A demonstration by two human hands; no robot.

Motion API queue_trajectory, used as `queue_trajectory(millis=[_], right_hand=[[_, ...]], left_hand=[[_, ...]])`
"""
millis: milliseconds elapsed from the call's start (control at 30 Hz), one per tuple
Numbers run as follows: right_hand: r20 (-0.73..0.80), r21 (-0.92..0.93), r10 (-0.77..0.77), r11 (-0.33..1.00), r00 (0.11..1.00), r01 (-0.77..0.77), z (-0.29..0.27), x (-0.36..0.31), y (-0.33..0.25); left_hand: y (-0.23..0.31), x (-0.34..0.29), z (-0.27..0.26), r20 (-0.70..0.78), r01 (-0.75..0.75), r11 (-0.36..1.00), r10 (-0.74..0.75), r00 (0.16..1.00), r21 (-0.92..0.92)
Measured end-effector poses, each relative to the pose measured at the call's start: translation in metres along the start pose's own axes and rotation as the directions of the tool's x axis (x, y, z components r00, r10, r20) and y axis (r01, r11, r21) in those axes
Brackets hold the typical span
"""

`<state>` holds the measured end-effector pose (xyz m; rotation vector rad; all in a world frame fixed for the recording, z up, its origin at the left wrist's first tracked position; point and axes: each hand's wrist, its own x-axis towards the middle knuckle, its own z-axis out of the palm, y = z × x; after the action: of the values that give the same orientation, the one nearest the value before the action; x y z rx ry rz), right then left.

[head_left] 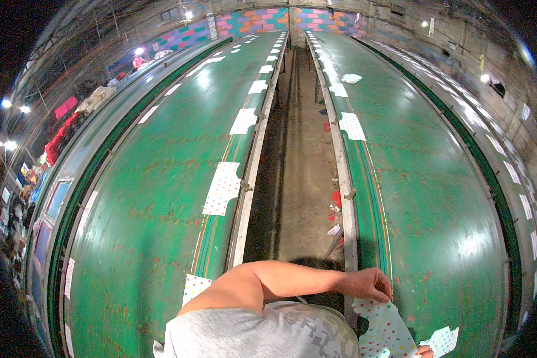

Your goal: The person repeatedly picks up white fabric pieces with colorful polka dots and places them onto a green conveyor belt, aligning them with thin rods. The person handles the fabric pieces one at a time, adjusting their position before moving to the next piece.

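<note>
My left arm reaches across to the right, and my left hand (371, 285) pinches the top corner of a white fabric piece with colored polka dots (388, 328). The fabric hangs down over the inner edge of the right-hand green table (435, 250). Only some fingers of my right hand (425, 351) show at the lower edge, closed at the fabric's lower right side. Just beyond those fingers is another dotted fabric piece (444, 340); whether it lies on the table or is touched, I cannot tell.
A long green table (143, 227) runs along the left, with dotted fabric pieces (222, 188) along its inner edge. More pieces (352, 126) lie on the right table, beside a crumpled cloth (352, 78). A narrow aisle (301, 179) with scraps (335, 200) separates the tables.
</note>
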<state>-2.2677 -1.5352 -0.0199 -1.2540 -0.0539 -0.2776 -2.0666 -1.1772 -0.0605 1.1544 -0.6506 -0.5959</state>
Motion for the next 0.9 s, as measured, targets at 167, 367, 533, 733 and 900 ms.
queue_trajectory(millis=[167, 367, 533, 733, 900], right_hand=[[0.044, -0.296, -0.345, 0.892, 0.938, 0.342, -0.013, 0.008, 0.037], [0.045, -0.832, -0.46, 0.474, 0.887, 0.288, -0.006, -0.021, 0.012], [-0.28, -0.279, -0.123, 0.959, 0.952, 0.042, -0.015, -0.033, 0.019], [-0.4, -0.464, -0.017, 0.866, 0.916, -0.186, 0.008, -0.052, 0.025], [-0.312, -0.725, -0.03, 0.653, 0.95, -0.218, 0.053, -0.057, 0.037]], left_hand=[[0.019, -0.017, -0.019, -0.058, -0.026, 0.971, 0.04, 0.998, 0.239], [0.032, -0.034, -0.011, 0.014, 0.126, 0.847, -0.155, 0.988, 0.517], [0.036, -0.034, -0.005, -0.049, 0.261, 0.824, -0.274, 0.96, 0.503], [0.037, -0.015, -0.018, -0.137, 0.358, 0.901, -0.333, 0.933, 0.247], [0.038, 0.009, -0.05, -0.088, 0.277, 0.905, -0.262, 0.961, 0.323]])
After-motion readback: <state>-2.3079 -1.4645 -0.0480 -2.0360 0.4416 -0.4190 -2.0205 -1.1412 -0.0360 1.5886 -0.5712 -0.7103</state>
